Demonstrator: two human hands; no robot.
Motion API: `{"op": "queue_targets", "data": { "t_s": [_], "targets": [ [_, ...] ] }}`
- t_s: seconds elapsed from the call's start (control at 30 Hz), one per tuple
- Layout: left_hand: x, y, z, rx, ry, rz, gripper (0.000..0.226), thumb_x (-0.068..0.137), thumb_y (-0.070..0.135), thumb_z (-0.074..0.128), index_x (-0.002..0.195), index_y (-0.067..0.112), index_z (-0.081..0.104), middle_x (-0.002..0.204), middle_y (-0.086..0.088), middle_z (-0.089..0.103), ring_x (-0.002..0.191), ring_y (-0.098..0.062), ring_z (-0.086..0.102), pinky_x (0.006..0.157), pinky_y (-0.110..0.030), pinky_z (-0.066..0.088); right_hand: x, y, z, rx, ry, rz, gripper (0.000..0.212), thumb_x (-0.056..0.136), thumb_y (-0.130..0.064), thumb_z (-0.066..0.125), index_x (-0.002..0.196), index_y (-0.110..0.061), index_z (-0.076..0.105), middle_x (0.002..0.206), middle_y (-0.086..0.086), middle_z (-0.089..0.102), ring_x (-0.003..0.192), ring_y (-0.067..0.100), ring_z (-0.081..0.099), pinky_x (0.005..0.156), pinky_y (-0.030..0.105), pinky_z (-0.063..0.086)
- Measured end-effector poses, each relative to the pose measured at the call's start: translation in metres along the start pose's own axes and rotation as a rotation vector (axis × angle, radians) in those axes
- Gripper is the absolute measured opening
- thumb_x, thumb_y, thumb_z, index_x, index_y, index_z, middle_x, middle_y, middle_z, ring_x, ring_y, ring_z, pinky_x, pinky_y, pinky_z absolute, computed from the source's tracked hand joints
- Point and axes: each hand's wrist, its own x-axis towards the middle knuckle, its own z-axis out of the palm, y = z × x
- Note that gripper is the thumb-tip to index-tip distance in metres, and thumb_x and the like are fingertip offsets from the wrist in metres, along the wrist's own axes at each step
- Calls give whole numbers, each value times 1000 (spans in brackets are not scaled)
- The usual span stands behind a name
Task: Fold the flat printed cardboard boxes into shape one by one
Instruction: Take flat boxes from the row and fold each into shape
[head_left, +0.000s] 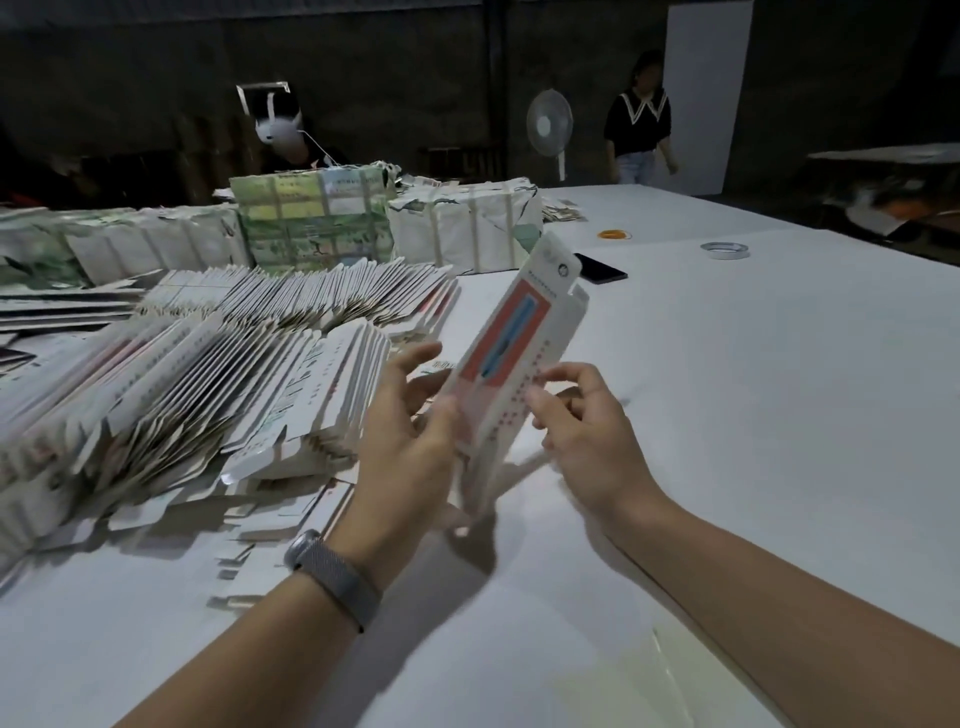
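One flat printed cardboard box (511, 353), long and narrow with a red panel and a blue strip on its face, stands nearly upright and tilted away from me, raised above the bench (727, 415) so that its lower end is free to be worked. My left hand (410, 431) grips the box's lower left edge, thumb on the printed face and fingers spread behind it, which steadies the blank. My right hand (576, 421) holds the lower right edge with curled fingertips on the dotted white margin; I judge this opposed grip serves to squeeze the two long edges toward each other and open the flat sleeve into a tube. The hanging tab and side flap at the top remain unfolded, so the shaping is at its beginning. Just to my left, within easy reach, lie the fanned rows of flat boxes (249, 374), leaning like tiles so that single blanks can be lifted off. Behind them stand strapped bundles (311, 218) of further stock. Well apart on the right of the bench lie a dark phone (600, 268), a tape roll (725, 250) and some orange rubber bands (614, 235). A fan (549, 124) and a standing person (641, 117) occupy the dim background.
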Motion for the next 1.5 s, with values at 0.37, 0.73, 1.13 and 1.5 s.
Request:
{"op": "queue_targets", "data": {
  "t_s": [0.37,0.73,1.13,1.5],
  "targets": [
    [-11,-9,10,-312,-306,-358,30,88,27,58,115,27,72,114,-10,75,98,-25,74,77,-32,60,-14,-4,1,21,-165,-55,51,98,-33,62,135,-49,30,115,-8,68,97,12,72,83,34,62],
    [-14,-5,12,-167,-267,-318,72,62,89,45,110,41,72,107,-2,78,98,-23,75,83,-38,62,-26,-11,2,36,-357,-75,53,83,-48,66,131,-57,44,115,-15,65,98,8,70,76,30,62],
    [-14,-5,12,-149,-221,-275,63,56,92,45,94,52,74,90,1,79,81,-21,78,64,-27,61,-25,-8,3,101,-421,-55,69,82,-34,68,146,-42,42,123,-1,65,103,20,71,85,41,61],
    [-15,-6,18,-137,-189,-191,66,76,82,45,124,39,62,105,9,77,97,-14,75,76,-22,59,-24,-6,5,245,-447,-60,49,90,-25,59,126,-56,50,119,-15,70,105,11,70,80,21,56]
  ]
}}
